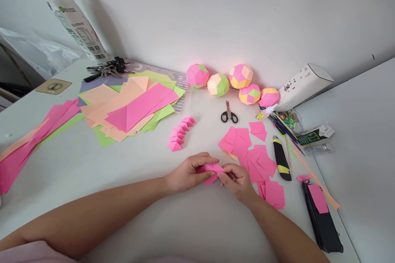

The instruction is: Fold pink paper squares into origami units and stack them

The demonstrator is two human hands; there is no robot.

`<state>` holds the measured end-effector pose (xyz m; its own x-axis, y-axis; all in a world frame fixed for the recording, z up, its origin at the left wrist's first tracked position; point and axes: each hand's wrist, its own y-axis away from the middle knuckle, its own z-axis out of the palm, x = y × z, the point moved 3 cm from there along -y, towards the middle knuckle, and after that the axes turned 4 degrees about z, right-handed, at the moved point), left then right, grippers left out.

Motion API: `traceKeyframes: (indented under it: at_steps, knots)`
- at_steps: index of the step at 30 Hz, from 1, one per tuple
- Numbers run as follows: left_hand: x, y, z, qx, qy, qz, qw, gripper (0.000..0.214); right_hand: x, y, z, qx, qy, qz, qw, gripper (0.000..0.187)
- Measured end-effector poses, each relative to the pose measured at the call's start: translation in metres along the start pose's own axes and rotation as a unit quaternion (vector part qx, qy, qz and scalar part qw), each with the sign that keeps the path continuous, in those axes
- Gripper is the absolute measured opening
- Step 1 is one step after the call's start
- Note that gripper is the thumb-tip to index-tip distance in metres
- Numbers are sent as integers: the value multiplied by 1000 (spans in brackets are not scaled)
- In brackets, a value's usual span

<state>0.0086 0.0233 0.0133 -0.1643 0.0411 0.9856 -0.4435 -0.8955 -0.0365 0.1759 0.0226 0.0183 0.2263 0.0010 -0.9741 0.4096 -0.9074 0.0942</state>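
Close to the table's front middle, my left hand [193,172] is closed around a folded piece of pink paper [212,168], with the thumb pressed along its near side. At the paper's right end, my right hand [236,178] pinches it between thumb and fingers. Part of the paper is hidden by the fingers. Ahead and to the left lies a row of folded pink paper units [180,133], lined up one behind another. Just to the right of my right hand spread several loose pink paper squares [257,164].
Paper balls [240,76] stand along the wall. Small scissors [228,113] lie before them. On the left are coloured paper sheets [138,109], keys [109,68] and a tall bottle [74,20]. A cutter [281,159] and black case [322,222] lie on the right.
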Motion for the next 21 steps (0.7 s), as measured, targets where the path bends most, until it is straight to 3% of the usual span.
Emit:
traceKeyframes:
  at_steps: [13, 21]
  knots:
    - [-4, -1, -1, 8, 18, -11, 1000, 30, 1, 0, -2, 14, -11, -21, 1000, 16]
    - [-8, 1, 0, -1, -41, -16, 999, 32, 2, 0, -2, 17, -17, -21, 999, 16]
